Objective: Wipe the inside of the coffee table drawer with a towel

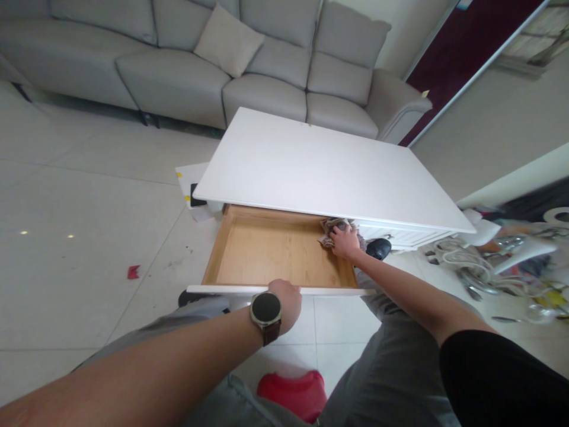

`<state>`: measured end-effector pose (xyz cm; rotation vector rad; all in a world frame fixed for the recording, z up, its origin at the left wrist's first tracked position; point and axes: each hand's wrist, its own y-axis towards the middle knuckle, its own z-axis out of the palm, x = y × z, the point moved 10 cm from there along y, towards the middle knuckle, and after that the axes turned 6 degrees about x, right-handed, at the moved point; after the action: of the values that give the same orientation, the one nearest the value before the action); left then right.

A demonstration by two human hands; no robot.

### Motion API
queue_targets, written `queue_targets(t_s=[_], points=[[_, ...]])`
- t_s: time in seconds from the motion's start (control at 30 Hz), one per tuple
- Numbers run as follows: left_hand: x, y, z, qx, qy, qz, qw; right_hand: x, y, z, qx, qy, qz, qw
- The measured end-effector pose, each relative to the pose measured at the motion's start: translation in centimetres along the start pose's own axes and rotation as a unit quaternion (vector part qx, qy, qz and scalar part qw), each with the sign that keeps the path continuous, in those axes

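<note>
A wooden drawer [267,252] with a white front is pulled out of a white coffee table [320,166]. My left hand [287,302], with a watch [265,309] on its wrist, is closed at the middle of the drawer front [331,291]; part of its fingers is hidden. At the drawer's back right corner, my right hand [347,242] presses a crumpled patterned cloth [326,238] with its fingers closed on it. The inside of the drawer is bare pale wood.
Behind the table runs a grey sofa [262,95] with a beige cushion [229,40]. Cables [462,261] and other clutter lie on the floor at right. Below me is a red stool [293,394]. A red scrap [133,272] lies on the tiles at left.
</note>
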<state>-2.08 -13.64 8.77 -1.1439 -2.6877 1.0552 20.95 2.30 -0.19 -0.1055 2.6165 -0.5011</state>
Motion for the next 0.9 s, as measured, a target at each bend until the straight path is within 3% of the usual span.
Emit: queue_targets(t_s=[0.23,0.6,0.77,0.9], points=[[0.0,-0.2,0.0,0.035,-0.014,0.004,0.999,0.1,0.0,-0.2,0.0,0.004,-0.002,1.0],[0.0,0.0,0.1,0.001,-0.005,0.002,1.0,0.2,0.1,-0.3,-0.001,0.019,-0.004,1.0],[-0.1,0.1,0.4,-0.003,-0.001,0.001,1.0,0.9,-0.9,-0.4,0.049,-0.005,-0.029,0.998],[-0.4,0.5,0.5,-0.006,-0.009,0.016,1.0,2.6,-3.5,1.2,0.133,-0.006,-0.063,0.989]])
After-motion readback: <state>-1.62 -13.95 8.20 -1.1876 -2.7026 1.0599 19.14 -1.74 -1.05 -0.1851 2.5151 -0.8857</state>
